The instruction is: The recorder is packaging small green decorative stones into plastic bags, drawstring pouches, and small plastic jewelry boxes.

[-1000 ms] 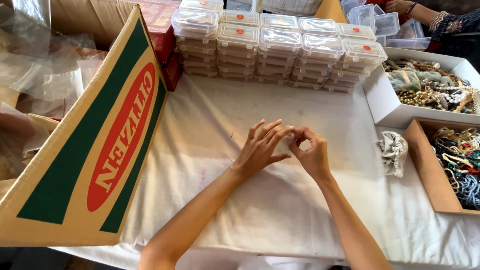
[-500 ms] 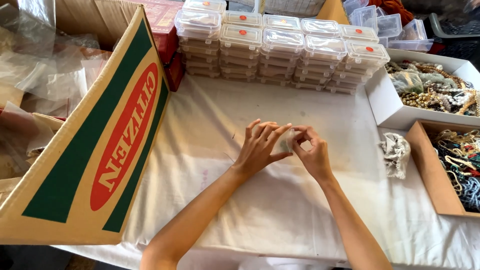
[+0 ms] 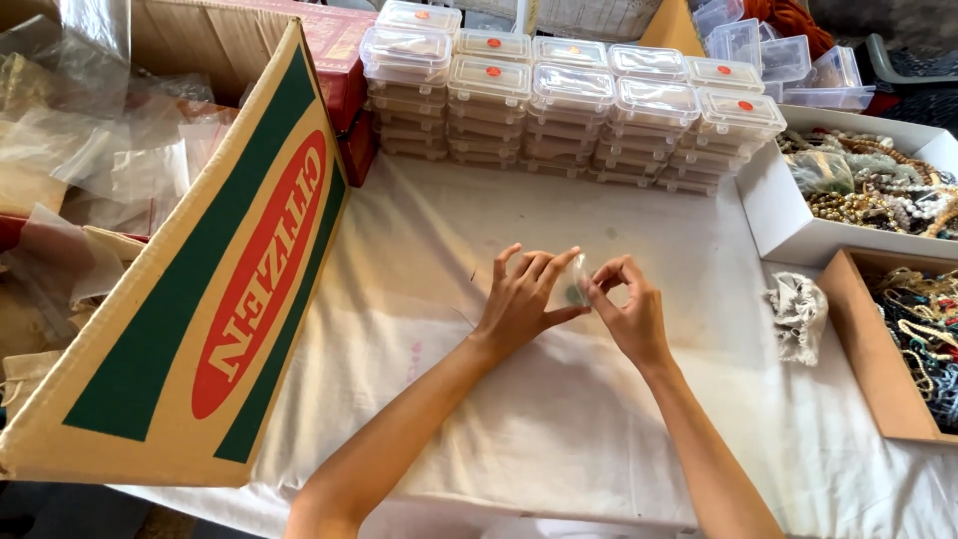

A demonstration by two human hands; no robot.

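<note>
Head view: left hand (image 3: pixel 521 299) and right hand (image 3: pixel 631 311) meet over the white-clothed desk (image 3: pixel 559 419), fingertips of both pinched on one small clear pouch (image 3: pixel 576 289) (a dark green bit shows inside). Remaining fingers fan loosely. Stacked clear plastic boxes (image 3: pixel 569 110) sit beyond; a cardboard box (image 3: pixel 200 329) stands left.

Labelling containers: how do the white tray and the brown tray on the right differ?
The white tray lies farther from the person, beside the stacked clear boxes; the brown tray lies nearer, partly cut by the frame edge. White tray holds mostly gold and pale beads; brown tray's jewellery is darker and tangled. Both are open and hold jewellery.
</note>
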